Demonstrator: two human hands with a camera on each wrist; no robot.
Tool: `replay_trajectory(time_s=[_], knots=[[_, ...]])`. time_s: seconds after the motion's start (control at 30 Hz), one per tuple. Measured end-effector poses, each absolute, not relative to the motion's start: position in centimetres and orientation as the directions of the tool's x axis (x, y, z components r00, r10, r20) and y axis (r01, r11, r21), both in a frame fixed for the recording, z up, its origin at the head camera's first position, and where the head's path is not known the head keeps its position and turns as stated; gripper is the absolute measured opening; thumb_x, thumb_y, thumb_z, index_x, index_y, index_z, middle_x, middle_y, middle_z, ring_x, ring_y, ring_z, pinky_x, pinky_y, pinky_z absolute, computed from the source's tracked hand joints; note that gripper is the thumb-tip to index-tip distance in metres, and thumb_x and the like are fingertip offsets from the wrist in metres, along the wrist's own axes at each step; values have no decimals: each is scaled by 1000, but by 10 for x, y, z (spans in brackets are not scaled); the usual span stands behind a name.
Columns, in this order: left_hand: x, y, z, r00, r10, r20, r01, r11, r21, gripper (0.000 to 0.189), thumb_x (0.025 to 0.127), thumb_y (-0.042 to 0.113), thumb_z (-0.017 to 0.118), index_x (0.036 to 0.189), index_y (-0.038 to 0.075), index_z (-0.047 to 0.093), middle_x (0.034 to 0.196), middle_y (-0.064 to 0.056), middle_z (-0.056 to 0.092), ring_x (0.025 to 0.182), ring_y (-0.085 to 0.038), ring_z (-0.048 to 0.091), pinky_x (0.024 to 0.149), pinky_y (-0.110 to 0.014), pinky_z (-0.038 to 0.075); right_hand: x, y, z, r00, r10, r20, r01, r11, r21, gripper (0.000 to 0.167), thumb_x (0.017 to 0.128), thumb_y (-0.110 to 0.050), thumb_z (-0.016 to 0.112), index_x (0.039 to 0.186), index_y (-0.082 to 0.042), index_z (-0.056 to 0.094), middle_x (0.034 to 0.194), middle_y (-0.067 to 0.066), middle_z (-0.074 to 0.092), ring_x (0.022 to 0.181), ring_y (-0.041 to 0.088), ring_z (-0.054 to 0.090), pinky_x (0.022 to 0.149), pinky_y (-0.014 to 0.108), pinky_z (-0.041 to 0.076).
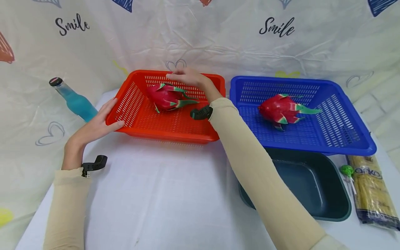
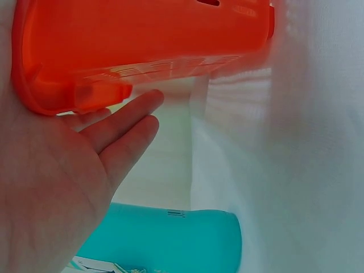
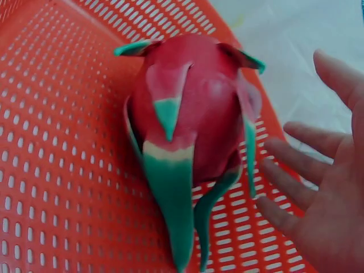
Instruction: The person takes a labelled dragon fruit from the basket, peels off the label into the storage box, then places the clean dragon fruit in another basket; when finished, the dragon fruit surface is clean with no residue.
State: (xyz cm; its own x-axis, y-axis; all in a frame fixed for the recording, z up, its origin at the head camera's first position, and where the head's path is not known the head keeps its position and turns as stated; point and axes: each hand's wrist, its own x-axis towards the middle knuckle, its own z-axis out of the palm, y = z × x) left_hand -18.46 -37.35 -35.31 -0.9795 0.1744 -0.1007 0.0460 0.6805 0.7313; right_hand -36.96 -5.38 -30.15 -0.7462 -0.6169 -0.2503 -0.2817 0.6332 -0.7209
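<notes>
A red plastic basket [image 1: 168, 133] holds a dragon fruit [image 1: 167, 97] with green-tipped scales. My left hand [image 1: 93, 126] rests against the basket's left end, its palm touching the corner and its fingers extended along the outside, as the left wrist view shows. Over the basket's far rim hovers my right hand [image 1: 189, 77], just behind the fruit. In the right wrist view its fingers [image 3: 296, 165] are spread and apart from the dragon fruit [image 3: 196, 108]. Beside my left hand stands a bottle of blue liquid [image 1: 79, 104], its lower part hidden in the head view.
Right of the red basket, a blue basket [image 1: 312, 147] contains another dragon fruit [image 1: 281, 109]. In front of it sits a dark green basin [image 1: 335, 217], partly covered by my right forearm. A green lollipop [image 1: 347, 170] and a pasta packet [image 1: 372, 187] lie at the far right.
</notes>
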Motion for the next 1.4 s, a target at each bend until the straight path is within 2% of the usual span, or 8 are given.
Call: replay_trajectory(time_s=[0.3, 0.53, 0.67, 0.77, 0.93, 1.17, 1.4], knots=[[-183, -374, -352, -980, 163, -110, 32, 687, 726, 89, 93, 29, 61, 154, 41, -2, 163, -4, 7, 141, -36, 21, 74, -11, 49, -372, -59, -317, -717, -588, -376, -188, 682, -707, 78, 93, -63, 44, 154, -19, 27, 157, 0, 32, 142, 17, 30, 118, 37, 32], [-183, -376, -352, -982, 152, -116, 21, 687, 727, 88, 93, 30, 61, 154, 42, -2, 163, -4, 8, 142, -35, 21, 74, -10, 48, -370, -67, -320, -718, -581, -383, -180, 686, -705, 76, 93, -59, 47, 152, -14, 32, 155, 3, 37, 142, 19, 34, 119, 36, 31], [-184, -376, -353, -981, 159, -111, 27, 681, 732, 88, 94, 29, 61, 154, 42, -1, 162, -4, 9, 141, -35, 22, 75, -11, 49, -369, -67, -324, -738, -590, -328, -235, 680, -694, 66, 96, -52, 49, 144, -8, 45, 144, 7, 50, 129, 20, 46, 112, 34, 40], [-184, -376, -355, -980, 166, -106, 34, 674, 738, 87, 94, 28, 61, 154, 41, 0, 162, -4, 10, 140, -35, 23, 75, -11, 50, -369, -68, -327, -745, -597, -297, -263, 672, -692, 60, 96, -47, 51, 139, -6, 50, 136, 10, 55, 119, 21, 49, 106, 34, 44], [-184, -376, -355, -980, 168, -106, 34, 669, 743, 87, 94, 28, 61, 154, 42, -1, 162, -4, 10, 140, -35, 22, 75, -12, 50, -369, -68, -329, -742, -596, -307, -258, 676, -690, 61, 95, -48, 53, 139, -6, 50, 133, 9, 55, 115, 19, 48, 104, 33, 45], [-185, -374, -354, -981, 169, -98, 42, 673, 739, 87, 94, 30, 61, 154, 41, 0, 161, -5, 12, 140, -34, 23, 76, -12, 50, -368, -69, -330, -712, -612, -344, -252, 681, -687, 59, 87, -55, 62, 119, -6, 61, 102, 2, 57, 100, 17, 49, 85, 28, 47], [-185, -373, -354, -980, 172, -100, 42, 669, 742, 86, 93, 30, 61, 154, 41, 1, 161, -4, 12, 140, -33, 23, 76, -12, 49, -365, -70, -331, -708, -619, -340, -291, 694, -659, 56, 85, -52, 67, 116, -5, 64, 97, 2, 61, 93, 16, 51, 80, 25, 47]])
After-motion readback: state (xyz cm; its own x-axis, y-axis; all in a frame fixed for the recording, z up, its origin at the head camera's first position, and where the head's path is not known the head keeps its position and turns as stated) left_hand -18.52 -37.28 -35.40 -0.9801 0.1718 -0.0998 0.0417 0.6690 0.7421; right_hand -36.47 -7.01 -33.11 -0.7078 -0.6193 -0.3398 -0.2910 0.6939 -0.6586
